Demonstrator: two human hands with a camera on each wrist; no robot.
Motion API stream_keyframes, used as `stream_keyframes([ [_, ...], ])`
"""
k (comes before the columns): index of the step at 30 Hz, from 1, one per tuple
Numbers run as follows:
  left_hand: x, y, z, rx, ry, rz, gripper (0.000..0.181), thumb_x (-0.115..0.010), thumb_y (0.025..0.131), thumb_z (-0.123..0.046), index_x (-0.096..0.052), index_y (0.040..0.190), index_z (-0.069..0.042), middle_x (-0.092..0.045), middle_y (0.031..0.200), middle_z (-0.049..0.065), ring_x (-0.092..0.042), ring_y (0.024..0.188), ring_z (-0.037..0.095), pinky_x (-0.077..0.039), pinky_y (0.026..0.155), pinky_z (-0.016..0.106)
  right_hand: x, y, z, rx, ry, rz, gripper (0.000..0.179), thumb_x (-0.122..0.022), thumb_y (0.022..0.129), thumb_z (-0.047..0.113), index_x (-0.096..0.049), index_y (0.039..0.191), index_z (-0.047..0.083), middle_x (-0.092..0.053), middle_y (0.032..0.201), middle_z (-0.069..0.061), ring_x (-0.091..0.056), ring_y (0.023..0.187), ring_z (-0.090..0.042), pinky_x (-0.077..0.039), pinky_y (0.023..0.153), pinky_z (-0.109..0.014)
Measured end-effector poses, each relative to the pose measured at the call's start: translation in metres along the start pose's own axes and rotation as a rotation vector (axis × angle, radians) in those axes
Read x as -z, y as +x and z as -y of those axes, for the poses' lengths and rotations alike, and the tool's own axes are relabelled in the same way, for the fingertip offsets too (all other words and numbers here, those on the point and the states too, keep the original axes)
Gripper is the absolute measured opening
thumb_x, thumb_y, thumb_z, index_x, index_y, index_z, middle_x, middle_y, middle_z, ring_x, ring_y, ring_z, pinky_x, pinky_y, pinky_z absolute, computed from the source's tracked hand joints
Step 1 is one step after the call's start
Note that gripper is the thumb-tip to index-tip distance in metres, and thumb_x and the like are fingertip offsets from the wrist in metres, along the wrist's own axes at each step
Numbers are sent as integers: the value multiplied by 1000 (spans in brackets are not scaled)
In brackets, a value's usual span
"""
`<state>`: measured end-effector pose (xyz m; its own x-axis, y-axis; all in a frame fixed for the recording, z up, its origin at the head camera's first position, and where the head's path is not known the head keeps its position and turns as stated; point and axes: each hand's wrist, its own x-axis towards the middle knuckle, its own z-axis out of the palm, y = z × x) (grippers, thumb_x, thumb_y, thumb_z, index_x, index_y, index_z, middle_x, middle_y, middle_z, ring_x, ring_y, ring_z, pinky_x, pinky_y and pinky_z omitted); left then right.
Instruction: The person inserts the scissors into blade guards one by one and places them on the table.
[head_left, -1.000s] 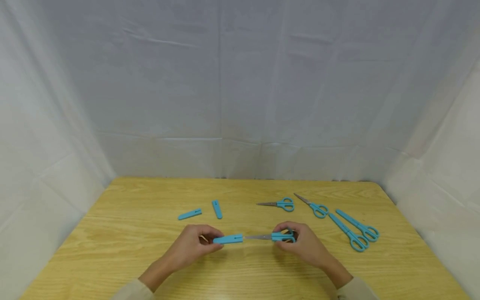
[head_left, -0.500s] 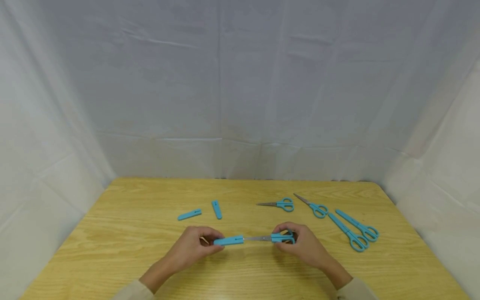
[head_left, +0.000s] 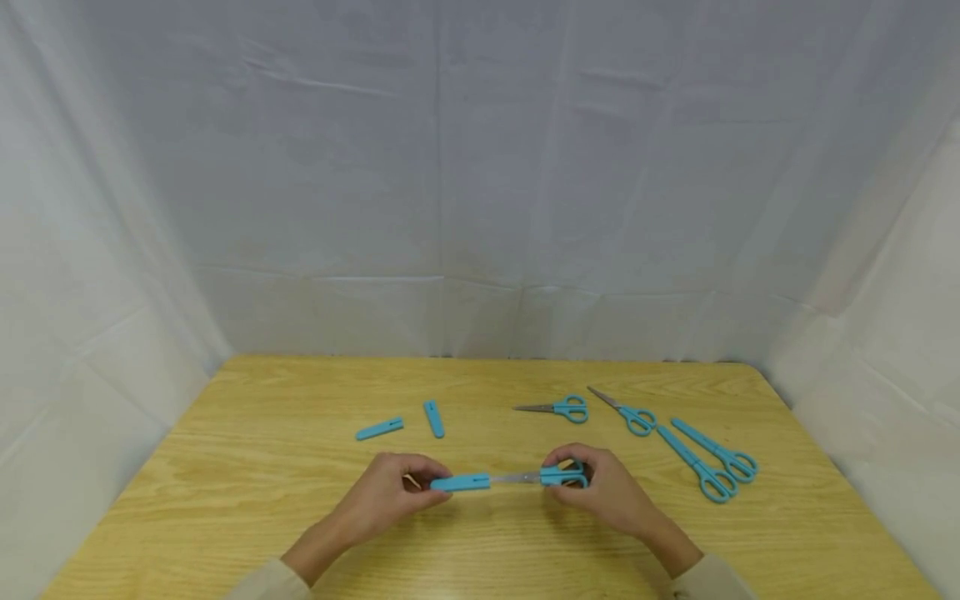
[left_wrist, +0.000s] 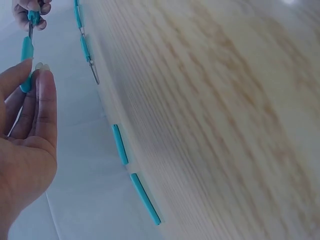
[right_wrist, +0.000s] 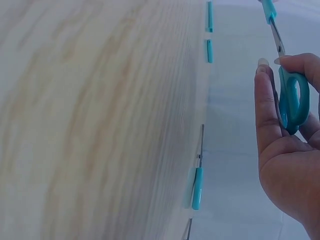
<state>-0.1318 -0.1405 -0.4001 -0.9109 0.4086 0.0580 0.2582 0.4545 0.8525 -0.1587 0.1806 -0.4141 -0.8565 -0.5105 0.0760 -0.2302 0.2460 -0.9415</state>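
Observation:
Between thumb and fingers my left hand (head_left: 386, 497) pinches the closed end of a blue scissor cover (head_left: 468, 482). My right hand (head_left: 606, 487) grips a pair of scissors (head_left: 553, 476) by its blue handles, blades pointing left. The blade tip sits at the cover's slotted mouth, perhaps just inside it; most of the metal blade (right_wrist: 277, 41) still shows in the right wrist view. Both hands are raised above the table. In the left wrist view, the cover (left_wrist: 27, 49) lines up with the scissors beyond it.
Two loose blue covers, one slanted (head_left: 379, 428) and one nearly upright (head_left: 433, 418), lie beyond my left hand. Two bare scissors (head_left: 572, 409) (head_left: 636, 419) lie beyond my right hand. Farther right are two covered scissors (head_left: 701, 467) (head_left: 723, 454) on the wooden table (head_left: 292, 392).
The scissors have moved slightly left and the cover slightly right, so less blade shows between them. The things lying on the table have not moved.

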Motion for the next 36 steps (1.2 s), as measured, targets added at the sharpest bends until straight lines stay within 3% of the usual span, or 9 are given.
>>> stream_keyframes([
  [13,-5,2,-4,-35,-14,2,17,-71,88,-26,-73,99,-13,-68,89,-6,-62,79,13,-54,67,27,-9,4,2,8,-19,3,26,-72,86,12,-64,110,4,-63,99,-13,-58,77,-16,-51,63,-25],
  [36,-10,3,-6,-35,-23,-19,17,-72,87,-27,-73,99,-14,-68,88,-7,-62,79,13,-55,67,27,-26,8,8,-1,4,-16,26,-73,85,12,-64,109,5,-65,97,-9,-59,77,-15,-50,62,-24],
])
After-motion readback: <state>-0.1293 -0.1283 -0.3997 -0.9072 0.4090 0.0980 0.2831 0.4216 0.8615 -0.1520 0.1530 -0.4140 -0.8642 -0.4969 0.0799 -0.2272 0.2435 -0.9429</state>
